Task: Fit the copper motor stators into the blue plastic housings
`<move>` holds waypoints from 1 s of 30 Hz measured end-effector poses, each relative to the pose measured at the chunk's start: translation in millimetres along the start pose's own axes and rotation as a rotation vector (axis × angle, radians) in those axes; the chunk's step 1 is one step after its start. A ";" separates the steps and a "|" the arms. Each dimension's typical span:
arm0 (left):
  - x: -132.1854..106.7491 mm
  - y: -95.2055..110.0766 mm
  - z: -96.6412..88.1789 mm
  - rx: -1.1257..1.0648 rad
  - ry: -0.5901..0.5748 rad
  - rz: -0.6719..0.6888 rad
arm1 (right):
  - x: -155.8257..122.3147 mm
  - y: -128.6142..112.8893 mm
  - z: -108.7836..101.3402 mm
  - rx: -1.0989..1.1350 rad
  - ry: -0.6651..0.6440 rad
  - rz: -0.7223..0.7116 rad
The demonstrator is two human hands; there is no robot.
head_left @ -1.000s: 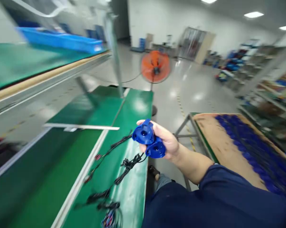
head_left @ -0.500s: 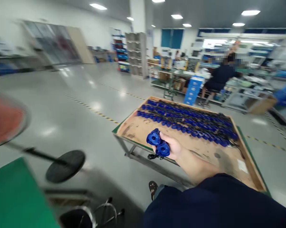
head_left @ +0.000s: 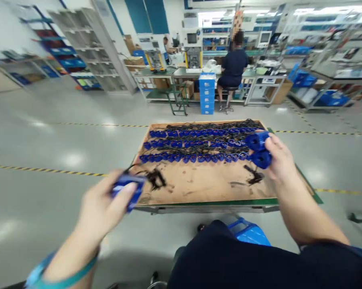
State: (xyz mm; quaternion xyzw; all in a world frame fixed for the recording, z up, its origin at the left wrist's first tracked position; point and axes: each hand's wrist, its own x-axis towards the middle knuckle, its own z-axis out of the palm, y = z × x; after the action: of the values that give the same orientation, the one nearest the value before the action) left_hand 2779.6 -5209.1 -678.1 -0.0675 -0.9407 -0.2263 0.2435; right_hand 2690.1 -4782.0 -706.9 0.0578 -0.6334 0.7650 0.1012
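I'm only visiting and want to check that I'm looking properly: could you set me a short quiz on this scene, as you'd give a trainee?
1. True or false: the left hand is empty.
2. What fills the far half of the wooden board? A) rows of blue parts with black wires; B) cardboard boxes; C) orange fans.
3. How many parts does the right hand hold, and near which end of the board?

Key:
1. False. It holds a blurred blue part.
2. A.
3. It holds two blue parts, near the right end.
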 end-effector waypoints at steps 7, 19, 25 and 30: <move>42.6 -98.9 90.5 0.255 -0.306 0.400 | 6.2 70.7 85.8 -0.637 -0.321 -0.274; -28.9 -303.5 177.4 0.337 -0.499 0.262 | -29.5 301.0 293.2 -1.354 -1.119 -0.419; -8.9 -330.7 194.8 0.351 -0.536 0.285 | -5.3 335.3 329.0 -1.374 -1.119 -0.537; -4.0 -351.3 204.9 0.327 -0.536 0.319 | 5.5 355.0 342.1 -1.235 -1.160 -0.671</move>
State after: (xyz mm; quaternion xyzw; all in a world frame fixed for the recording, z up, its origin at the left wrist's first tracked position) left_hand 2612.2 -5427.2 -977.7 -0.2308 -0.9726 -0.0060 0.0276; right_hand 2590.2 -5180.0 -980.3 0.5504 -0.8319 0.0709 -0.0030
